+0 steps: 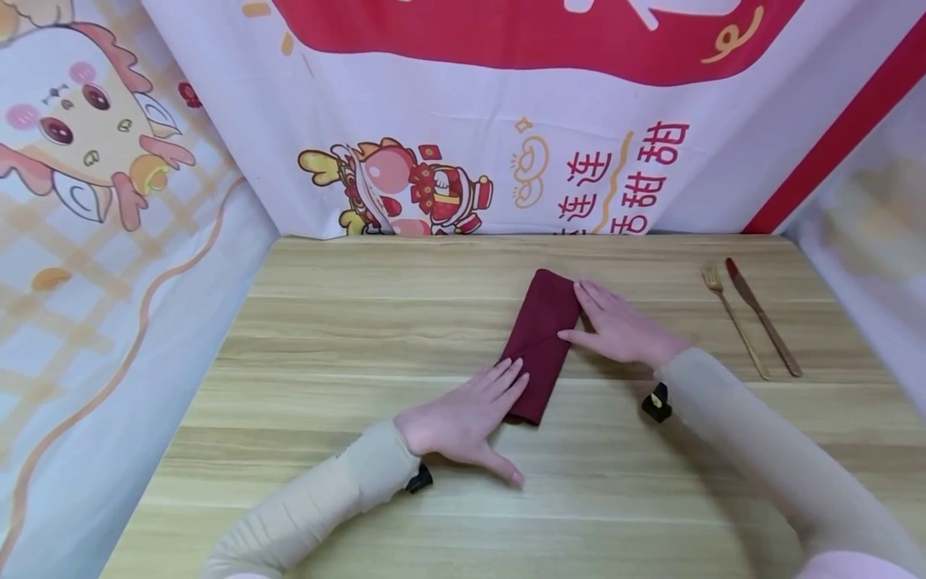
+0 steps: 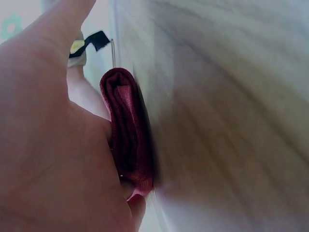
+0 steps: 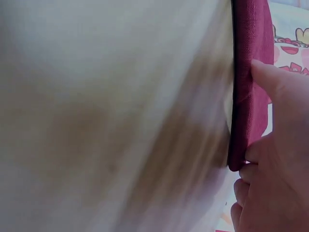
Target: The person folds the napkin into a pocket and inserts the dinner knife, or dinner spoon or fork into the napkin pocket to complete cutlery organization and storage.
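Observation:
A dark red cloth napkin (image 1: 541, 342), folded into a long narrow strip, lies slantwise on the wooden table. My left hand (image 1: 466, 414) rests across its near left part, fingers straight and thumb spread out over the wood. At the far right edge my right hand (image 1: 624, 328) touches the cloth with straight fingertips and thumb. From the left wrist, the end of the napkin (image 2: 129, 125) shows several rolled layers inside. The right wrist view has the thumb and fingertips along the side of the napkin (image 3: 248, 106).
To the right lie a gold fork (image 1: 732, 318) and a gold knife (image 1: 763, 318), side by side. A printed cloth (image 1: 448, 104) hangs behind the table's far edge, and another patterned cloth (image 1: 130, 265) stands along the left side. Light sleeves with small black wrist devices cover both forearms.

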Tool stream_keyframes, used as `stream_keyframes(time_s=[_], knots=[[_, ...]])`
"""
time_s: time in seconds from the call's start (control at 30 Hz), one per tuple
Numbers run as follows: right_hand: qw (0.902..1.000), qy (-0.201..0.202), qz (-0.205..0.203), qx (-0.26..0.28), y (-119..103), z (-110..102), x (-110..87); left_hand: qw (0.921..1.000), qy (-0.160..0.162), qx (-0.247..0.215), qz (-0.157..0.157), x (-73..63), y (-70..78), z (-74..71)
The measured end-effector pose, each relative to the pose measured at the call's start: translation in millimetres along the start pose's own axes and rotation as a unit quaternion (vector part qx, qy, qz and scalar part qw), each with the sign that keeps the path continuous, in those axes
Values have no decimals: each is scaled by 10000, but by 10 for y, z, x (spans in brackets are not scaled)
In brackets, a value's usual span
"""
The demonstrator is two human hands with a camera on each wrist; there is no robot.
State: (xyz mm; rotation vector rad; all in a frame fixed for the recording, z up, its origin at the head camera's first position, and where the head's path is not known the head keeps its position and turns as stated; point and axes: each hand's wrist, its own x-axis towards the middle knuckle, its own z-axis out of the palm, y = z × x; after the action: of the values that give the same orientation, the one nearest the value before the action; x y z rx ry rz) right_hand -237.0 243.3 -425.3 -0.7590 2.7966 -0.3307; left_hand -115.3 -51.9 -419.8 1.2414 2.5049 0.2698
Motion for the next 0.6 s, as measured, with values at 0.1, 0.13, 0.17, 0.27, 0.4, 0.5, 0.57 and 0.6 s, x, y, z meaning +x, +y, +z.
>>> stream_keyframes(time_s=[0.1,0.13,0.17,0.27,0.4,0.5,0.57,0.6], knots=[[9999,-63,20,85,3,-19,107,9999,-2,156,-34,14,25,12],[9999,-101,5,113,2,-30,140,9998,-6,217,-38,19,32,17],[9999,-107,-24,106,-1,-34,171,9996,-3,264,-40,24,41,20],[9998,-92,-140,66,-22,-46,250,9994,-33,332,-26,50,76,21],[9997,-59,-254,29,-64,-52,338,9991,-158,382,22,124,127,21],[9994,-56,-330,-16,-95,-53,401,9987,-238,461,22,181,163,24],[9992,-69,-385,-40,-109,-51,441,9982,-232,551,22,209,184,30],[9992,-54,-399,-50,-115,-49,460,9980,-226,590,11,220,193,30]])
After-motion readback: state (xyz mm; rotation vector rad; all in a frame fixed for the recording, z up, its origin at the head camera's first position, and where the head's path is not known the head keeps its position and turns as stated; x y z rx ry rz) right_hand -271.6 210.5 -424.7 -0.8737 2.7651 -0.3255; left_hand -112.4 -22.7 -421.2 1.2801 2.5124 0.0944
